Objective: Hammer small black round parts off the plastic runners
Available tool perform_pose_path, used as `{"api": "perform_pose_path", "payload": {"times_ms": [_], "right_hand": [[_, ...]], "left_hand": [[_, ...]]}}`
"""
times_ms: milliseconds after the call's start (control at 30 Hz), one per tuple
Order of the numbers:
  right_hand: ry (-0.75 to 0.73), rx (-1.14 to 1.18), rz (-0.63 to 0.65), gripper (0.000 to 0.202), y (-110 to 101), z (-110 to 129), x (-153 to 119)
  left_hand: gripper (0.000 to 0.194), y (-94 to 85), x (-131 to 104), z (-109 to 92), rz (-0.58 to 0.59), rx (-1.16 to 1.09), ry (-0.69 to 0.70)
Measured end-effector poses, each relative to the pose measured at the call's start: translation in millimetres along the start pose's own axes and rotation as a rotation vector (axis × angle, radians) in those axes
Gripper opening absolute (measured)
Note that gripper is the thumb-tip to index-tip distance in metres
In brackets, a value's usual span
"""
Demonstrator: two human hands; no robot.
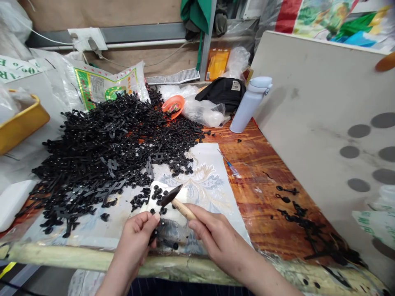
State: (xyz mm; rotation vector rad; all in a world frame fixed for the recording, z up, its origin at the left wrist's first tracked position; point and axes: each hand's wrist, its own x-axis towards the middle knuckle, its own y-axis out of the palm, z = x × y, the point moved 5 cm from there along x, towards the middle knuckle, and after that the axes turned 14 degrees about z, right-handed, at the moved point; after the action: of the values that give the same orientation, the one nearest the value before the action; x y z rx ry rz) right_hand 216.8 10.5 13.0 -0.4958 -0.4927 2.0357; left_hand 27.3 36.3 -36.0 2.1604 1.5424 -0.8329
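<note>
Background lettering "AR", wood-handled knife

"How's the light on my feed?"
"Bright, fairly even; I see sheen on the wooden tabletop, faint shadow on the grey panel."
"Edges?"
"Stretched, and soft at lower right."

The wooden table carries a patterned sheet, black parts and a bottle.
</note>
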Motion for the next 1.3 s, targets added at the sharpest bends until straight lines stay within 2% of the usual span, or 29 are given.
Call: {"api": "perform_pose_path", "payload": {"times_ms": [100,233,400,567,733,900,1067,1167,1267,1300], "right_hand": [[-0.013,-0.166,-0.017,0.047,-1.6,0.2,-3.0],[-0.11,-0.249,-0.073,0.051,-1.7,7.9,-4.4],[-0.026,-0.397,0.042,0.05,10.4,10.5,2.2],[-0.112,-0.233,-0.106,0.05,-1.6,18.0,-0.6],[-0.024,-0.245,0.009,0.049,7.7,10.6,3.4],[-0.055,-0.199,-0.068,0.05,7.7,11.0,0.6],[0.057,-0.254,0.047,0.048,17.0,-0.3,3.9],[0.054,-0.138,-0.009,0.041,3.1,4.3,9.9],[0.058,-0.015,-0.111,0.025,-12.1,12.2,23.7],[0.063,0.032,-0.104,0.019,-12.9,13.8,30.4]], "left_hand": [[0.037,2.3,-2.2,-1.4,-0.005,-0.012,0.022],[0.038,2.3,-1.9,-2.7,-0.026,-0.016,0.044],[0.038,0.9,3.7,-0.6,-0.007,0.004,0.112],[0.039,-0.7,5.5,2.1,-0.018,0.059,0.111],[0.038,-2.2,8.0,3.2,0.004,0.077,0.092],[0.039,-5.0,10.9,1.4,0.005,0.109,0.099],[0.039,-7.6,12.3,3.0,0.008,0.119,0.117],[0.038,-8.4,8.2,-0.7,0.019,0.183,0.165],[0.035,-1.9,-1.3,-10.8,0.125,0.29,0.23],[0.034,1.1,-5.4,-15.0,0.171,0.323,0.248]]}}
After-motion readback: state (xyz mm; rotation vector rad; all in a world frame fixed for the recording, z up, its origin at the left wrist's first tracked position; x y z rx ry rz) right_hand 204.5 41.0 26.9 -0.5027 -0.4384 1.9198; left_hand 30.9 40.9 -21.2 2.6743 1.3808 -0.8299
